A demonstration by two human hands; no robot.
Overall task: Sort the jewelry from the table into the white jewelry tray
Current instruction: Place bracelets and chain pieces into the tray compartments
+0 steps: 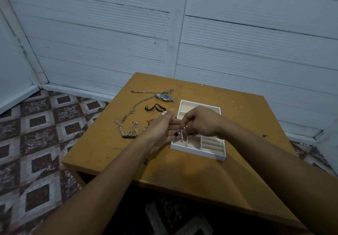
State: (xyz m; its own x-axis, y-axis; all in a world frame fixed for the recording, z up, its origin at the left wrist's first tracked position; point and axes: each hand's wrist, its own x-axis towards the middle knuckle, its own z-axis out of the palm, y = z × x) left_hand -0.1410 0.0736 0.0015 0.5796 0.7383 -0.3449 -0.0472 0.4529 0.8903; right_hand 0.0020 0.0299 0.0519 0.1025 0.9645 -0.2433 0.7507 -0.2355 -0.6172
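— What does the white jewelry tray point(197, 152) hold?

— It is a shallow rectangle with white walls and a beige, soft-looking lining, split by thin dividers. The near right compartment is packed with padded ring rolls point(212, 146) lying in ridged rows. The hands hide the middle compartments, so I cannot tell what is in them.

— And the piece being handled?

— A pearl bracelet point(182, 134): a short strand of small, round, pale beads with a flat black clover charm point(176, 134) beside them. It is off the tabletop point(182, 170), over the tray's near left corner.

— How is it held?

— The left grip point(161, 130) is spread, palm up with straight fingers, and the charm and beads lie across it. The right grip point(201, 123) is curled, its fingertips pinching the strand from above.

— What lies outside the tray?

— To its left, on the scuffed ochre wood: a metal wristwatch point(164, 97), a long link chain point(139, 104), a looped black cord point(155, 107), a chunky curb bracelet point(129, 134) with a dark bar, and some small earrings point(135, 124).
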